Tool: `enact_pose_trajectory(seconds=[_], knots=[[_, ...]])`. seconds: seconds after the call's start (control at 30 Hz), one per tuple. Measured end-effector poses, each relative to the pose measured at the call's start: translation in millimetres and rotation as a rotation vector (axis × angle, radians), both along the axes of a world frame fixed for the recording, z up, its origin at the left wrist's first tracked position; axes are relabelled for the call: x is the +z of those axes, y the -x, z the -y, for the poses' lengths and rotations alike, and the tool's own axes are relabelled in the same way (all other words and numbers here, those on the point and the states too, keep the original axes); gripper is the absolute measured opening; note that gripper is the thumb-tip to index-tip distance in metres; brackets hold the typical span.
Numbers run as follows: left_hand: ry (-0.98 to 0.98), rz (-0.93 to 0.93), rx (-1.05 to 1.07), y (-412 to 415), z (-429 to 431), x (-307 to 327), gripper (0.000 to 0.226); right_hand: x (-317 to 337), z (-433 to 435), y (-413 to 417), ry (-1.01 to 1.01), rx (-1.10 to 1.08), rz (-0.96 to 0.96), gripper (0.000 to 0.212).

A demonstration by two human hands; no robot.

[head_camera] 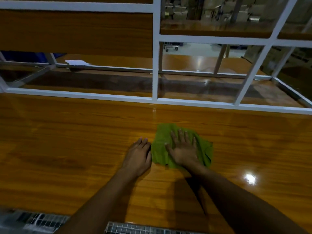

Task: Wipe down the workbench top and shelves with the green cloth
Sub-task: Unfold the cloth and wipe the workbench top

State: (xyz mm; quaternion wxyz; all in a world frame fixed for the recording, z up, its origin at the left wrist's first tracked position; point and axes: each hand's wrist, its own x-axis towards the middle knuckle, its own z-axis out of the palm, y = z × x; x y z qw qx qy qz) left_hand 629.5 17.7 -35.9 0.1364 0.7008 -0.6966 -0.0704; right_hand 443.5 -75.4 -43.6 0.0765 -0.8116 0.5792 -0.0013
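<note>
**A:** Where's the green cloth (161, 152)?

**B:** On the workbench top (67, 141), a bit right of centre and well short of the white frame (155, 65). It's spread out but rumpled, not folded.

**A:** Grip?

**B:** None, really. The right hand (183, 147) lies palm-down on it, fingers straight and fanned, pressing rather than clutching. A flat palm covers more fabric, so I'd guess it's set for wide passes.

**A:** And the left hand (139, 154)?

**B:** Palm-down on bare wood just beside the cloth's left edge, fingers relaxed, holding nothing. Can't tell if the tips touch the fabric. Prob. a brace while leaning fwd — or it's there to pin that edge.

**A:** Shelves?

**B:** The lower shelf (101, 78) sits behind the front rail, and the upper shelf (214, 30) is above on the right. The cloth's on neither, so I reckon the top comes first and the shelves aren't done yet.

**A:** Anything in the way?

**B:** A white sheet (76, 62) far left, beyond the frame — paper or rag, too blurred to say. The top's v. glossy, with glare at the right, so streaks would likely show.
</note>
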Motion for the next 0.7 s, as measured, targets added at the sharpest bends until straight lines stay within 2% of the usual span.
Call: enact_pose_trajectory(seconds=[0.13,0.27,0.37,0.43,0.57,0.7], knots=[[0.018,-0.032,-0.002,-16,20,-6,0.078,1,47,23,-0.016,-0.171,0.030,0.077],[0.044,-0.049,0.005,-17,24,-13,0.078,3,96,35,-0.042,-0.352,0.053,0.078],[0.065,-0.030,0.014,-17,26,-17,0.074,4,123,13,-0.054,-0.442,0.028,0.078],[0.073,-0.018,0.019,-17,28,-19,0.070,3,130,-17,-0.054,-0.355,0.036,0.077],[0.062,0.018,0.012,-15,30,-21,0.064,4,132,-69,-0.033,-0.007,0.011,0.075],[0.055,0.034,0.008,-14,30,-19,0.076,8,146,-47,-0.020,0.184,-0.026,0.074]])
